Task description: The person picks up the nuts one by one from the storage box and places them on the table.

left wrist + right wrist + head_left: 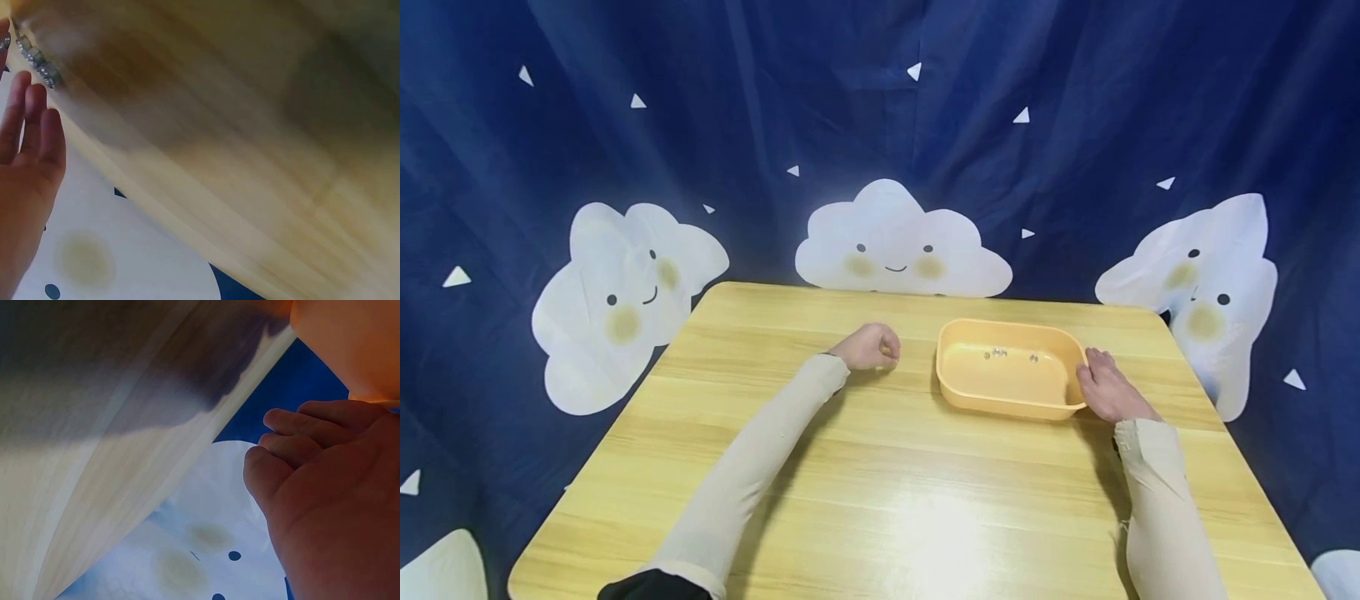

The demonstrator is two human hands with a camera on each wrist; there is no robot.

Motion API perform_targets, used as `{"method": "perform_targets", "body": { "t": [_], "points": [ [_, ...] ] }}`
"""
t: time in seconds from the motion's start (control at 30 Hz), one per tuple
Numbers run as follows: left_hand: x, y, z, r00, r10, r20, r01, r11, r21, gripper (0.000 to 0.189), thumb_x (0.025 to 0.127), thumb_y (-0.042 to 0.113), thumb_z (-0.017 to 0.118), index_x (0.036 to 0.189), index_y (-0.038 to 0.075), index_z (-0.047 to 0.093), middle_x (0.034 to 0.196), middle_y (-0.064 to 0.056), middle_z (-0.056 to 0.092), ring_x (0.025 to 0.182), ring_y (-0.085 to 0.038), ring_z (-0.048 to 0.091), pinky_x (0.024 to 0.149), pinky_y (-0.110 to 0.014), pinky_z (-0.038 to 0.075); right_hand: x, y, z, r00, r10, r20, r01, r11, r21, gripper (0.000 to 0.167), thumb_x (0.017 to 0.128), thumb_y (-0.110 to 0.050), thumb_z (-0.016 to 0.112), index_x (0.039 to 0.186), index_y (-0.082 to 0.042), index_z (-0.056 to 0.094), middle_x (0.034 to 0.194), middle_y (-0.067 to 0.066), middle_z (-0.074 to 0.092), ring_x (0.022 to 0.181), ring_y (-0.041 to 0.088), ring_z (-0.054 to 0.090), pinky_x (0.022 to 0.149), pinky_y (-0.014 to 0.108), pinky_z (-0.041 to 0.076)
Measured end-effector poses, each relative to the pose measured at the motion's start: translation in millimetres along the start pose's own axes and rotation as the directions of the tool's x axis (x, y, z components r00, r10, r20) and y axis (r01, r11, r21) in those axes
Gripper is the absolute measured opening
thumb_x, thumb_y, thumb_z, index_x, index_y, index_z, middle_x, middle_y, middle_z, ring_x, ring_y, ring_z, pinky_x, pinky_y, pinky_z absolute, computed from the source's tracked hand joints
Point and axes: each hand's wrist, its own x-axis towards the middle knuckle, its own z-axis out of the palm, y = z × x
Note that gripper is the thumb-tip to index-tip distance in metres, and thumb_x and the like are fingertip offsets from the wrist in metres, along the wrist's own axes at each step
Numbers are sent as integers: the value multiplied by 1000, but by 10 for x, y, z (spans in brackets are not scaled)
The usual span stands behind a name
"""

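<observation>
Tray (1000,402) between the two hands (867,346) (1114,392)

Orange tray (1007,384), woodgrain table (865,467), navy cloud-print curtain (850,100)

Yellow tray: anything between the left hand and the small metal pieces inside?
The left wall of the yellow tray stands between the left hand and the small metal pieces; the head view shows no other obstacle.
</observation>
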Motion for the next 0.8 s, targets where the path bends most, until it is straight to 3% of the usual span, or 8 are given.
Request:
{"method": "perform_targets", "body": {
  "t": [0.23, 0.8],
  "points": [
    [-47, -23, -17, 1000, -10, 17, 10, 1000, 16, 10, 89, 10, 78, 98, 7, 79, 146, -17, 57, 142, -37, 48, 126, -52, 33, 18, 28, 3, 1000, 5, 16, -5, 1000, 6, 69, 111, -30, 14, 151, 26, 10, 157, 50, 8, 149, 66, 3, 124, 71, 11],
    [-52, -104, -68, 1000, -6, 23, 6, 1000, 5, 16, 93, 11, 72, 108, 7, 78, 148, -18, 54, 141, -36, 48, 126, -50, 33, 36, 44, -8, 1000, 12, 18, -12, 1000, -6, 69, 111, -31, 14, 152, 26, 10, 157, 50, 9, 149, 66, 4, 124, 71, 11]
  ]
}}
